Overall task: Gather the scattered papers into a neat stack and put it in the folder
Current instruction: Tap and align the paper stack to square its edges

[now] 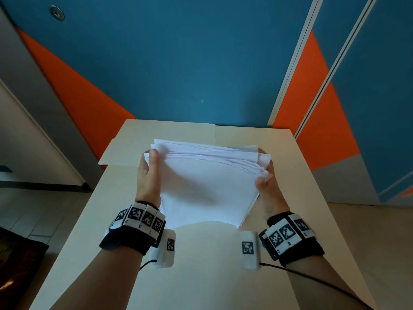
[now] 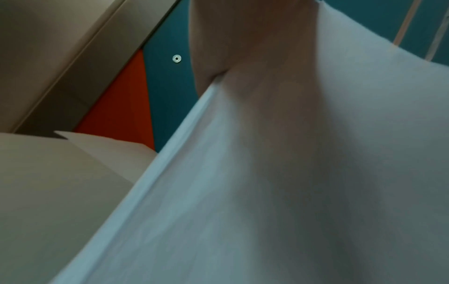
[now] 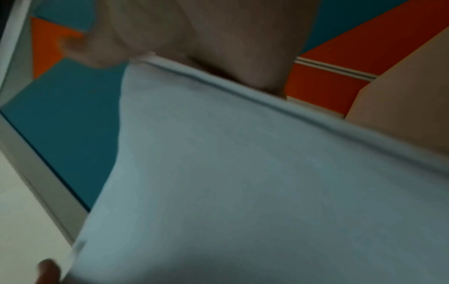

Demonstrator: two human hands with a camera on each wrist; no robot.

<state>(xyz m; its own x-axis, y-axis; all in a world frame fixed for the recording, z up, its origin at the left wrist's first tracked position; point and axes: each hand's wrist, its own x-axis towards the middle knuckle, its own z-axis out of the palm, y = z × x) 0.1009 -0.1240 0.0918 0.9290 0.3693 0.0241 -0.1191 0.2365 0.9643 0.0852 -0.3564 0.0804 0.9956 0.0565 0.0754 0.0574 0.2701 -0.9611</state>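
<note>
While the head view takes in the whole scene, each wrist view is filled by the underside of the paper stack [image 1: 207,180]. At the left edge of the stack, the left hand [image 1: 148,173] grips the sheets, thumb on top and fingers hidden beneath. The left wrist view shows only the base of that hand against the stack's edge, with a corner of the folder [image 1: 161,135] below. The stack is lifted clear of the tabletop [image 1: 201,265], its far edges fanned and uneven, above the open cream folder lying flat at the tabletop's far end. At the right edge, the right hand [image 1: 267,186] pinches the sheets, thumb on top. Only the right wrist view shows its fingers [image 3: 218,38] curled under the stack, and a blurred fingertip at its lower left corner.
</note>
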